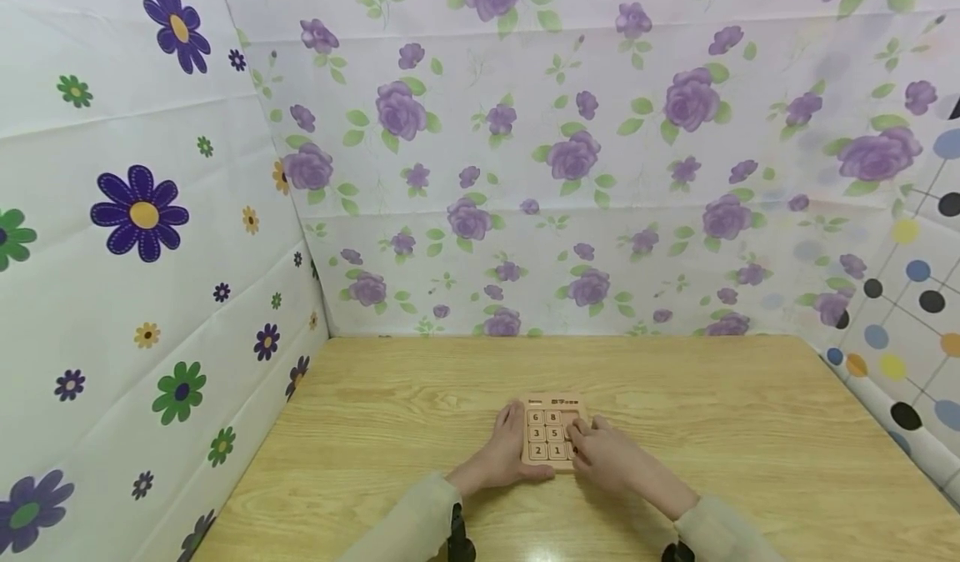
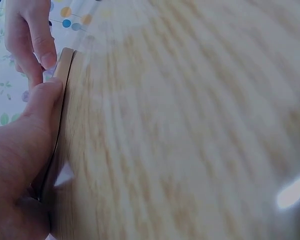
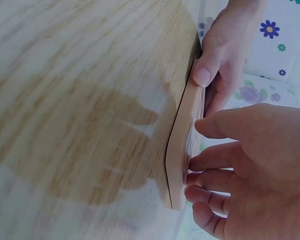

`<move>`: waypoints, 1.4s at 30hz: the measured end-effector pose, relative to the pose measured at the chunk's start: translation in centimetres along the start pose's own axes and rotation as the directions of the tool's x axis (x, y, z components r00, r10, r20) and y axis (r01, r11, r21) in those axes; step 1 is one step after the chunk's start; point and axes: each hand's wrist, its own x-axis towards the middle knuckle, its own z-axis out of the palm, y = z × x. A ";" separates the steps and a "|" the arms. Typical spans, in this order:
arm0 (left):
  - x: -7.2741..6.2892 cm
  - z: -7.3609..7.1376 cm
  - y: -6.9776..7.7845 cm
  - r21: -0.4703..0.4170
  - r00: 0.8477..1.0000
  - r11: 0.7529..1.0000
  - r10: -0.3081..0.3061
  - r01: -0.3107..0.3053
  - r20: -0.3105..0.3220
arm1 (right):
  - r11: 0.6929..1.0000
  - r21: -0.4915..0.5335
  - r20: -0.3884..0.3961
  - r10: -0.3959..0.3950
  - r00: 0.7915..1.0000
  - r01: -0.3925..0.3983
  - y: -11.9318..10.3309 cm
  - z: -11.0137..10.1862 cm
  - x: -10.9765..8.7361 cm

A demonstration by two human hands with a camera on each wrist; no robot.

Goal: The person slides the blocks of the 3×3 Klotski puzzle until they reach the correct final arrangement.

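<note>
A wooden number sliding puzzle (image 1: 542,467) lies flat on the table. Its tiles show 6, 8, 3, 5, 2 and 1; the right column is partly covered by fingers, with a bare slot at its top. My left hand (image 1: 501,454) holds the board at its near left corner, fingers along the left side and thumb against the front edge. On the right, my right hand (image 1: 609,455) reaches over the board with loosely bent fingers, fingertips touching the right column. The right wrist view shows these fingertips (image 3: 202,127) at the board's top face.
The wood-grain table (image 1: 405,378) extends around the board on all sides. A floral cloth (image 1: 525,170) hangs behind it, a flower-patterned cloth (image 1: 180,312) at the left, and a dotted cloth (image 1: 915,320) at the right.
</note>
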 end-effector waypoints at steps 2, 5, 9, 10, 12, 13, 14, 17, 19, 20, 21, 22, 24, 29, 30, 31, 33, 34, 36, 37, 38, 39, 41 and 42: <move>-0.1 0.0 0.0 -0.006 1.000 1.000 0.001 -0.001 -0.002 | 1.000 0.003 0.000 0.004 1.000 -0.004 0.0 0.0 0.0; -0.1 -0.1 0.2 -0.014 1.000 1.000 0.000 0.000 -0.002 | 1.000 0.005 -0.001 0.005 1.000 -0.005 -0.1 0.0 0.0; -0.2 -0.1 0.2 -0.022 1.000 1.000 0.001 -0.001 -0.003 | 1.000 -0.009 -0.012 -0.005 1.000 0.004 -0.1 0.0 0.1; -0.1 -0.1 0.2 -0.023 1.000 1.000 0.000 -0.001 -0.003 | 1.000 -0.014 -0.016 -0.009 1.000 0.009 0.0 0.0 0.2; -0.1 0.0 0.1 -0.021 1.000 1.000 0.003 -0.003 -0.005 | 1.000 -0.023 -0.024 -0.018 1.000 0.017 0.1 0.1 0.3; -0.1 0.0 0.1 -0.021 1.000 1.000 0.005 -0.005 -0.007 | 0.999 -0.026 -0.027 -0.020 0.999 0.019 0.1 0.1 0.4; -0.1 0.0 0.1 -0.019 1.000 1.000 0.005 -0.005 -0.006 | 0.999 -0.029 -0.028 -0.020 0.999 0.019 0.1 0.2 0.4; -0.1 0.0 0.1 -0.016 1.000 1.000 0.004 -0.004 -0.005 | 1.000 -0.017 -0.023 -0.008 1.000 0.008 0.2 0.3 0.6; -0.1 0.0 0.1 -0.016 1.000 1.000 0.007 -0.007 -0.008 | 1.000 -0.003 -0.019 0.003 1.000 -0.003 0.2 0.3 0.6; -0.1 0.0 0.1 -0.016 1.000 1.000 0.007 -0.007 -0.008 | 1.000 0.001 -0.019 0.006 1.000 -0.006 0.2 0.3 0.7; -0.1 0.0 0.1 -0.015 1.000 1.000 0.009 -0.009 -0.011 | 1.000 0.006 -0.019 0.009 1.000 -0.009 0.2 0.3 0.7; -0.1 0.0 0.1 -0.014 1.000 1.000 0.013 -0.013 -0.015 | 1.000 0.008 -0.020 0.010 1.000 -0.010 0.2 0.3 0.8; -0.1 0.0 0.1 -0.013 1.000 1.000 0.017 -0.018 -0.019 | 1.000 0.006 -0.021 0.011 1.000 -0.011 0.2 0.2 0.9; -0.1 -0.1 0.2 0.002 1.000 1.000 0.019 -0.019 -0.014 | 1.000 -0.005 -0.026 0.009 1.000 -0.009 0.3 0.2 1.1; -0.1 -0.2 0.2 0.002 1.000 1.000 0.017 -0.017 -0.012 | 1.000 -0.006 -0.028 0.008 1.000 -0.008 0.3 0.2 1.2; -0.1 -0.2 0.2 0.003 1.000 1.000 0.014 -0.014 -0.009 | 1.000 -0.010 -0.030 0.006 1.000 -0.007 0.3 0.2 1.3; -0.1 -0.3 0.3 0.002 1.000 1.000 0.012 -0.012 -0.008 | 1.000 -0.016 -0.034 0.008 0.999 -0.009 0.4 0.3 1.4; -0.1 -0.3 0.2 0.005 1.000 1.000 0.012 -0.012 -0.008 | 1.000 -0.015 -0.034 0.011 0.999 -0.011 0.4 0.3 1.5; -0.1 -0.2 0.1 0.004 1.000 1.000 0.010 -0.010 -0.005 | 1.000 -0.010 -0.030 0.019 0.999 -0.020 0.3 0.3 1.5; -0.1 -0.2 0.1 0.002 1.000 1.000 0.011 -0.011 -0.002 | 1.000 -0.009 -0.025 0.025 0.999 -0.026 0.2 0.2 1.5; -0.1 -0.2 0.1 0.002 1.000 1.000 0.011 -0.011 0.000 | 0.999 -0.006 -0.021 0.032 0.999 -0.032 0.1 0.1 1.4; -0.1 -0.2 0.0 0.000 1.000 1.000 0.009 -0.009 0.003 | 0.999 -0.004 -0.016 0.039 0.999 -0.039 0.1 0.1 1.4; -0.1 -0.1 0.1 -0.005 1.000 1.000 0.010 -0.010 0.007 | 0.999 -0.004 -0.007 0.051 0.999 -0.051 -0.1 0.0 1.4; -0.1 -0.1 0.1 -0.002 1.000 1.000 0.011 -0.011 0.007 | 0.998 -0.007 -0.004 0.055 0.998 -0.055 -0.1 -0.1 1.5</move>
